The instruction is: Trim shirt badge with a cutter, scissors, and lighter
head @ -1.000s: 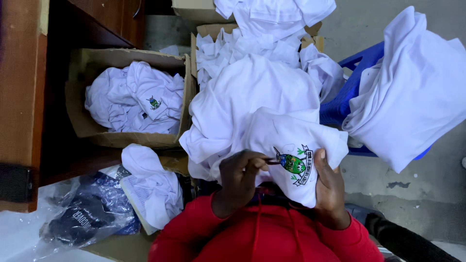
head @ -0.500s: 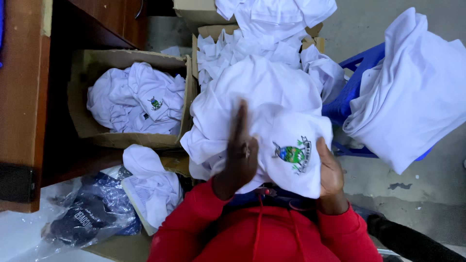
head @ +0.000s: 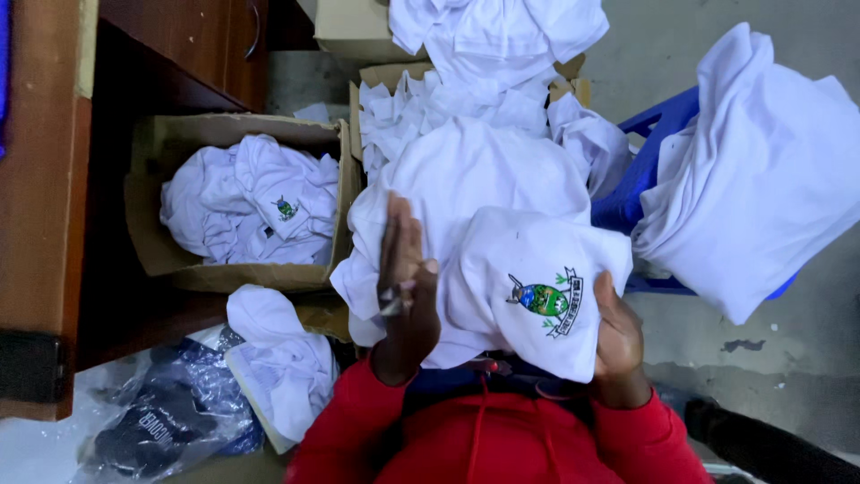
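A white shirt [head: 528, 269] with a green embroidered crest [head: 544, 300] lies bunched on my lap, on top of a larger heap of white shirts [head: 466, 179]. My right hand [head: 616, 333] grips the shirt's near right edge, just beside the crest. My left hand [head: 405, 278] is raised at the shirt's left side, fingers stretched upward and edge-on to the camera. A small metal tool [head: 394, 300] sits tucked between its fingers. My red sleeves fill the bottom of the view.
A cardboard box [head: 152, 152] of crumpled white shirts stands at the left beside a wooden desk [head: 45, 179]. A second box [head: 369, 81] overflows behind the heap. A blue plastic chair [head: 645, 179] carries a white garment pile [head: 761, 170]. A plastic bag [head: 170, 412] lies bottom left.
My left hand has come off the crest, swung left and turned upright with the tool. The shirt has shifted slightly right in my right hand.
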